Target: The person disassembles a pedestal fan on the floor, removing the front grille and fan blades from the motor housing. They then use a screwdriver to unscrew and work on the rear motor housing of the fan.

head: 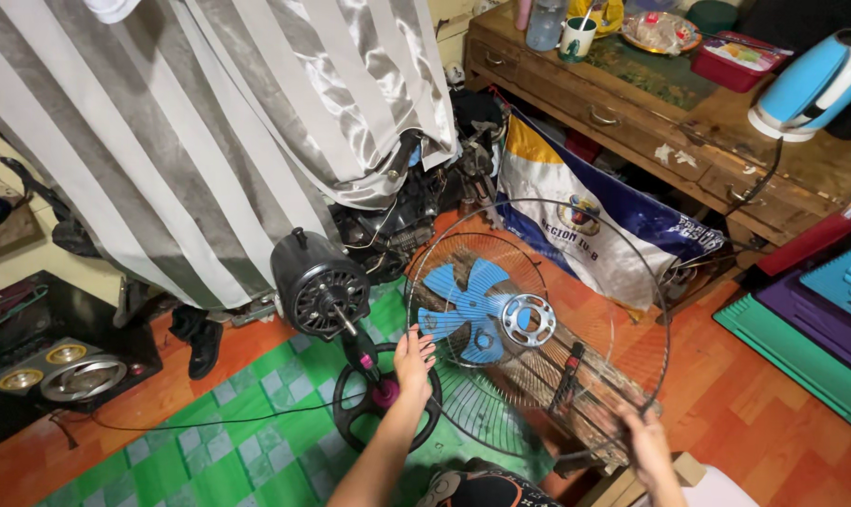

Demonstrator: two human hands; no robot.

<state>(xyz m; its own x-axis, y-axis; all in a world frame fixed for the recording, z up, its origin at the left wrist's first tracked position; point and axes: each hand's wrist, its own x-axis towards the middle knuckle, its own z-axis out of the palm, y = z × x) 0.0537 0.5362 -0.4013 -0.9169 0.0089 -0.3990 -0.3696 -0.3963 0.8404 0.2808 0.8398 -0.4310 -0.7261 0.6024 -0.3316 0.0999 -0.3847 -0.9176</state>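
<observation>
now l hand [412, 359] & r hand [645, 439] fingers both holding wire fan guard [576, 282], blue blade [472, 310] behind.

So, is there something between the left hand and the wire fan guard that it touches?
Nothing visible. The left hand rests directly on the rim of the wire fan guard. The right hand holds the same rim lower down. The blue fan blade lies behind the wires.

Single head view, steep downward, close over fan guard [538, 329], floor.
</observation>
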